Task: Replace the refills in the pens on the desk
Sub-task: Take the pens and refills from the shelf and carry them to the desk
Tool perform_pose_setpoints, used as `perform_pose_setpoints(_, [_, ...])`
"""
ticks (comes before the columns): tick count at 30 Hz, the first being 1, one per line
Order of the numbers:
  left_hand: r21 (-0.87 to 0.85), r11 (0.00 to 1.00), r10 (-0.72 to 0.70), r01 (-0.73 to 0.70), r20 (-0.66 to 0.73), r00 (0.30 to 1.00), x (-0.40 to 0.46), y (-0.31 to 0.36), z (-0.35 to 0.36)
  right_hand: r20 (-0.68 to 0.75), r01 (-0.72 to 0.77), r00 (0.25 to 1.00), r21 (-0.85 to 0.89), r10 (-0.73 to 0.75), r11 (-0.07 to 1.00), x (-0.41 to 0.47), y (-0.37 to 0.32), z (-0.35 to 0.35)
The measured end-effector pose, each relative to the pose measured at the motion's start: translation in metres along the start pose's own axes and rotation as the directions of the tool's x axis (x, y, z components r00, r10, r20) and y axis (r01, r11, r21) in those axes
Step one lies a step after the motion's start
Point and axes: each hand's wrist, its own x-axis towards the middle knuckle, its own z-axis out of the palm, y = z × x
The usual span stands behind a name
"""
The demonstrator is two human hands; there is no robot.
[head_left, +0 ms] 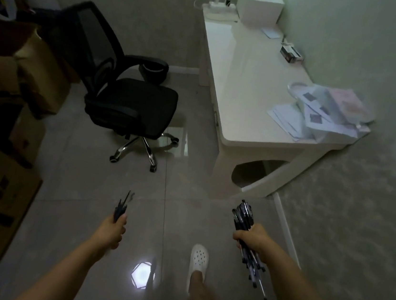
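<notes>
The thick bundle of pens [245, 220] is clenched in the right hand [253, 240], tips fanning up and barrels trailing down past the wrist; the left hand [113, 230] grips a thinner bunch of what look like refills [121, 206]. Both are held low over the tiled floor [87, 186], well short of the white desk [249, 86] ahead on the right. My guess is this is the carrying stage, nothing swapped yet. Next comes setting both bundles down on the bare near stretch of desktop, clear of the paper pile [321, 112] by the wall. The office chair [129, 91] stands off to the left, leaving an open lane along the desk's front edge.
</notes>
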Motion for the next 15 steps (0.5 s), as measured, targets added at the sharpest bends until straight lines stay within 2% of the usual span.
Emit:
perform_pose_setpoints(8, [-0.147, 0.989, 0.01, -0.02, -0.067, 0.998, 0.084, 0.099, 0.036, 0.096, 0.084, 0.993, -0.177, -0.068, 0.981, 0.111, -0.133, -0.051])
perform_pose_setpoints(11, [-0.189, 0.982, -0.005, -0.009, -0.078, 0.997, 0.104, 0.132, 0.04, 0.1, 0.149, 0.986, -0.213, -0.13, 0.966, 0.141, -0.187, -0.063])
perform_pose_setpoints(15, [-0.197, 0.98, -0.045, 0.025, -0.095, 0.995, 0.137, 0.17, 0.032, 0.134, 0.17, 0.981, -0.232, -0.142, 0.958, 0.176, -0.246, -0.064])
